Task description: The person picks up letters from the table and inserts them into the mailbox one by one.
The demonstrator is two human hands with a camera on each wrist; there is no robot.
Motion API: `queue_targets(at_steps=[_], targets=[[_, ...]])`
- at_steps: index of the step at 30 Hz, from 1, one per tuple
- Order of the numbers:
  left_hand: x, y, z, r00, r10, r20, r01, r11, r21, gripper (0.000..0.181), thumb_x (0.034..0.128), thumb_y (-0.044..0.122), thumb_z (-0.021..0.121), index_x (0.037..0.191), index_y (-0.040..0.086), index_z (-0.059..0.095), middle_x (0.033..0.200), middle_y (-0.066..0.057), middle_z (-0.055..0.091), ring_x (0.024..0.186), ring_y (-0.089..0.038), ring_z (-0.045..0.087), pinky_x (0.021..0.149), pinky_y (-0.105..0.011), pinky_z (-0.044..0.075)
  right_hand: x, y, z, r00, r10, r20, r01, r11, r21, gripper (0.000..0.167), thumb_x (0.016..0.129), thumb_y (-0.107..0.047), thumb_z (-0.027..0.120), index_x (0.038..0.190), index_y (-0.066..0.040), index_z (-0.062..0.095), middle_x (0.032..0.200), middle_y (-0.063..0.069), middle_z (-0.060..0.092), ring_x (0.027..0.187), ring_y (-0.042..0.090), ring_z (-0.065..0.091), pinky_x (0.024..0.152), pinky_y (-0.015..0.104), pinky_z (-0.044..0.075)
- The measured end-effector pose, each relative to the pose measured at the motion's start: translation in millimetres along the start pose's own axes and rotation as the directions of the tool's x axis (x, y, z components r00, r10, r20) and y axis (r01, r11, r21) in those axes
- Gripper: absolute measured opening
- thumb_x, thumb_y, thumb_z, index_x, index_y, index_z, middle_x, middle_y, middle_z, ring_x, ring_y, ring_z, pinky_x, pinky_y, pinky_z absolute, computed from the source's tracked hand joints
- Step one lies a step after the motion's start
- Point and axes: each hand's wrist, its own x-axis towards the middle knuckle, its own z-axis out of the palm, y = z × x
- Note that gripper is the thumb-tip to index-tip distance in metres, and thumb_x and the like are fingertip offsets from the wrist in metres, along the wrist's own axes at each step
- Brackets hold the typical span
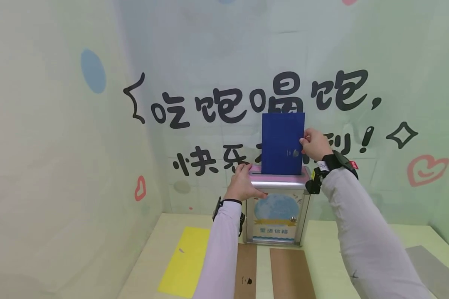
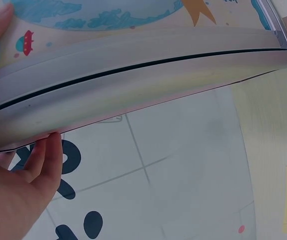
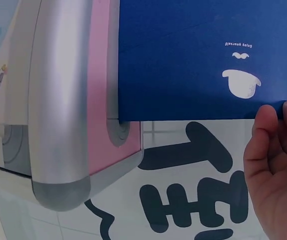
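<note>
Fingers of the right hand are closed in a tight pinch on the side edge of the blue envelope, and the upright envelope's lower edge meets the slot in the metal box's pink top! How much has slipped inside, you can't tell from here. Left hand grips the box's left end, thumb spread wide down the front, fingertips at the top edge; exactly where each one lands is hidden. The left wrist camera catches just a slice of that thumb, cut off at the frame.

Look at the envelope's face: a white cartoon mark and "Enjoy yourself", crisp and upside down to the right wrist camera, barely a speck from the head. Envelope and right hand blot out part of the black lettering on the wall behind.

Down on the pale table, the left sleeve covers part of a yellow sheet and of the left brown sheet; the right brown sheet runs off the bottom of the view. Far right, a grey sheet, cropped by the frame and partly behind the right sleeve.
</note>
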Motion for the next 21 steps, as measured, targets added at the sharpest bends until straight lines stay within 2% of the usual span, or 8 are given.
queue_targets(at_steps=[5,10,17,21], targets=[[0.1,1.8,-0.8,1.0,-0.009,-0.004,0.009,1.0,-0.005,0.111,0.0508,0.034,0.088,0.142,0.014,0.029,0.147,-0.007,0.021,0.126,-0.035,0.034,0.092,-0.043,0.042,-0.5,0.0,4.3,0.999,-0.007,-0.049,0.007,1.0,0.011,0.011,0.093,-0.007,0.042,0.09,0.004,0.045,0.079,0.024,0.061,0.068,0.033,0.06,0.046,0.029,0.035],[0.9,0.6,0.3,1.0,-0.013,-0.003,0.013,1.0,-0.008,0.111,0.0505,0.034,0.088,0.142,0.014,0.03,0.147,-0.007,0.022,0.125,-0.034,0.035,0.093,-0.043,0.042,-3.1,-0.9,6.6,0.998,-0.02,-0.06,0.021,1.0,0.008,0.011,0.093,-0.006,0.043,0.094,0.004,0.047,0.077,0.024,0.061,0.071,0.036,0.061,0.048,0.028,0.034],[0.4,-0.1,2.9,1.0,-0.013,0.001,0.013,1.0,-0.01,0.111,0.0504,0.034,0.088,0.142,0.014,0.03,0.147,-0.007,0.022,0.125,-0.034,0.035,0.093,-0.043,0.042,-4.3,1.7,2.4,0.994,-0.052,-0.099,0.054,0.998,0.014,0.012,0.093,-0.007,0.044,0.091,0.004,0.047,0.077,0.024,0.062,0.07,0.034,0.062,0.049,0.027,0.036],[-0.7,1.0,2.0,1.0,-0.015,0.004,0.015,1.0,-0.015,0.111,0.0504,0.034,0.088,0.142,0.014,0.03,0.147,-0.007,0.021,0.126,-0.034,0.034,0.093,-0.042,0.042,-6.3,1.3,-1.5,0.994,-0.075,-0.078,0.078,0.996,0.039,0.011,0.093,-0.007,0.044,0.091,0.003,0.046,0.074,0.023,0.062,0.067,0.034,0.06,0.048,0.029,0.035]])
